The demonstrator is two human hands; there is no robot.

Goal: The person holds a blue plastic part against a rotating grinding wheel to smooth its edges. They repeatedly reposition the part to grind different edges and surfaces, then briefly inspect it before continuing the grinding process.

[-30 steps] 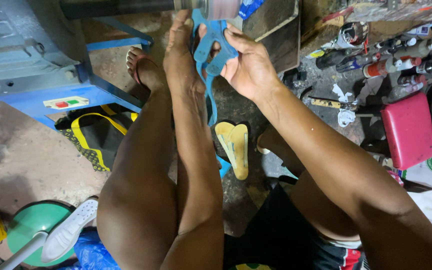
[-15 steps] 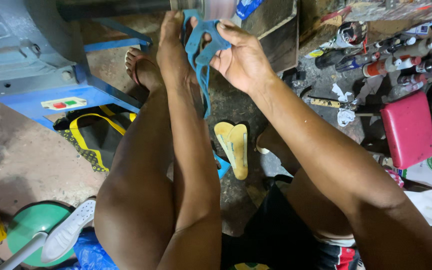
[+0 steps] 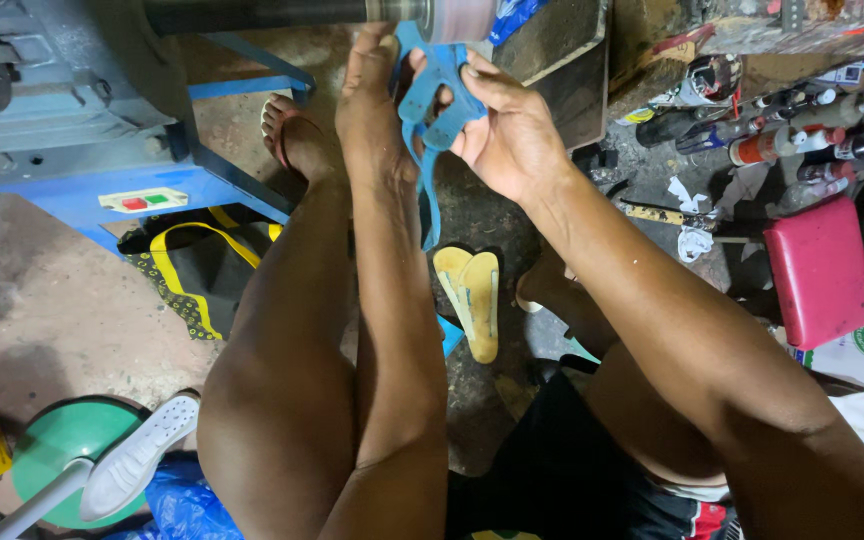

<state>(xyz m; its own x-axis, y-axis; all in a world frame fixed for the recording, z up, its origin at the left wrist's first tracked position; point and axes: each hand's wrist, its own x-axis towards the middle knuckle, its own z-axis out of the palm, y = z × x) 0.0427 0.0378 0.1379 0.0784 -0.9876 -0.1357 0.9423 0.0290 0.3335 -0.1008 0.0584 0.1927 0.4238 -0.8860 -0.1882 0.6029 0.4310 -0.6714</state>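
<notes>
Both of my hands hold a blue cut-out strap piece (image 3: 437, 110) up against the spinning roller (image 3: 452, 18) of a grinding machine at the top of the head view. My left hand (image 3: 372, 100) grips its left edge. My right hand (image 3: 507, 135) pinches its right side, thumb on top. A thin tail of the blue piece hangs down between my forearms. My bare knee and thigh fill the middle below.
The blue machine frame (image 3: 102, 160) with a red and green switch stands at the left. A yellow sandal sole (image 3: 472, 300) lies on the floor. Bottles and tins (image 3: 792, 130) crowd the right, beside a pink stool (image 3: 817, 270). A white shoe (image 3: 142, 460) lies at the lower left.
My hands have shifted slightly with the blue piece, turning it against the roller. The view has tilted a little.
</notes>
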